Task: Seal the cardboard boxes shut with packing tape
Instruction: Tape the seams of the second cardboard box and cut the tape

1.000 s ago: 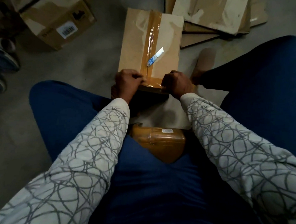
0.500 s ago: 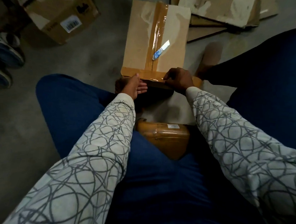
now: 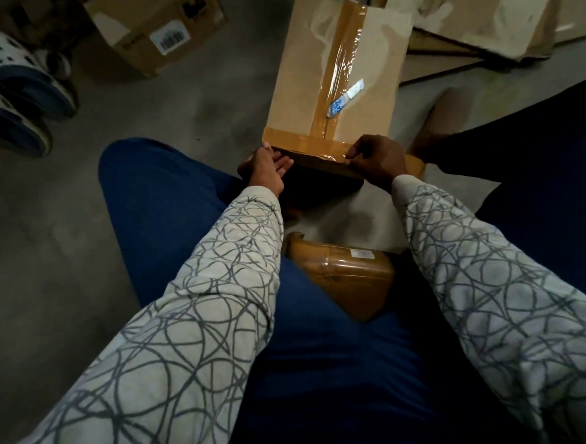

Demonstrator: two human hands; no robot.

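The right hand [image 3: 377,160] has its fingers curled, pinching the cross strip [image 3: 306,143] of brown tape at the near right corner of the cardboard box [image 3: 303,85]. The tape roll [image 3: 417,164] shows just behind its knuckles, though I cannot tell whether the tape is cut free of the roll yet. The left hand [image 3: 265,167] is open, fingers straight, with its palm against the near left corner, where the strip's other end wraps over the edge. The box lies flat on the floor between the person's knees. A long strip [image 3: 343,53] already runs down its centre seam, and the cross strip covers the near edge. To do this step well, I judge the right hand should hold the tape taut and low so it lies without a wrinkle, while the left hand smooths from the corner toward the middle and folds the overhang down the side wall. The glossy ripples in the long strip suggest trapped air, so firm, slow rubbing matters. A small blue and white cutter [image 3: 343,99] rests on the box top beside the seam, within reach for cutting the tape. A brown wrapped bundle [image 3: 343,276] sits in the lap, another box [image 3: 152,24] stands at far left, and flattened cardboard [image 3: 468,23] lies beyond.
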